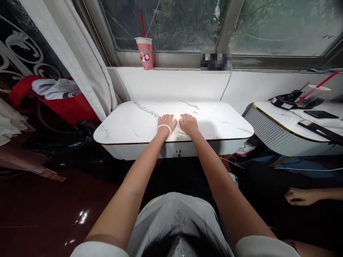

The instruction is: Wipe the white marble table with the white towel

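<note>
My left hand [167,122] and my right hand [188,122] lie side by side, palms down, on a white cloth [177,135] that rests on the white marble-look table [128,125] near its front edge. The fingers of both hands are spread flat on the cloth and are not curled around it. A pink bead bracelet [164,127] circles my left wrist. The cloth is pale and mostly hidden under my hands.
A pink paper cup with a red straw [144,53] stands on the window sill. A second table [289,121] at right carries a plastic cup, phones and a black device. Another person's hand [298,196] rests low right. Curtain and red bag [66,103] at left.
</note>
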{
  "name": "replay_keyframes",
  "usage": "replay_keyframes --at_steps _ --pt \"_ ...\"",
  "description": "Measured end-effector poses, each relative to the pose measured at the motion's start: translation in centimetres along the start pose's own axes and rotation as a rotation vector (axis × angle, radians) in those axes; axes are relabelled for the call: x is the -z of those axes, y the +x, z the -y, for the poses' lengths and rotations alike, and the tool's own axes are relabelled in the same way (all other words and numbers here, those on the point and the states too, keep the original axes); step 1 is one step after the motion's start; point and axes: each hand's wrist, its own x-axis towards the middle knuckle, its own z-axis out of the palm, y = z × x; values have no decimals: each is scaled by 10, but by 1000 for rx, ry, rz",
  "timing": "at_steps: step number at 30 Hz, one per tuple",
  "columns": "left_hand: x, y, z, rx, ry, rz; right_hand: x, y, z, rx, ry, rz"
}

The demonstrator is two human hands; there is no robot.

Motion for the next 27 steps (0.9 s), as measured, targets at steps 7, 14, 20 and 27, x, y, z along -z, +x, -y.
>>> replay_keyframes --at_steps 7,14,20,27 --pt "-5 -20 -53 61 5 18 20 -20 -41 39 -11 54" --pt "-14 -1 -84 -30 4 60 28 -14 -79 -34 -33 50" --pt "-26 36 -85 -46 -31 91 22 16 -94 -83 11 89" --pt "-41 97 -79 -55 -62 105 4 70 -110 -124 17 77"
